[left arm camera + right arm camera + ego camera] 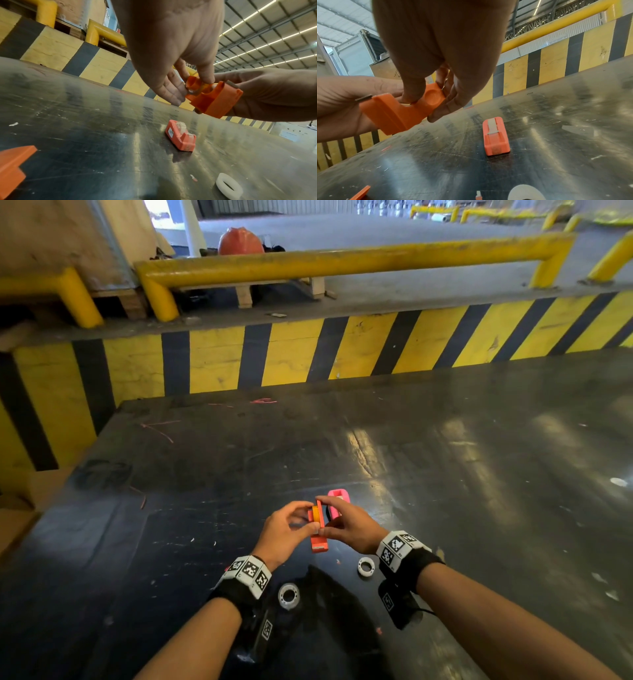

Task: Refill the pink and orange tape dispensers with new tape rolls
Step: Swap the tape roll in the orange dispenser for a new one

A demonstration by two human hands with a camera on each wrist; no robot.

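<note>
Daylight enters from the bright, blown-out opening (156, 208) at the far left, and ceiling strip lights (267, 43) show in the left wrist view. The dark bench (445, 460) carries streaky glare. A shadow (329, 604) lies beneath the forearms. Straight lines bow toward the edges, and both wrist views blur the near hands (440, 44).

The white label (170, 132) on the pink dispenser (180, 136) is too blurred to read.

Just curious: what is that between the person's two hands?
An orange tape dispenser, held by the left hand and right hand above the table; the left wrist view shows it clearest.
</note>
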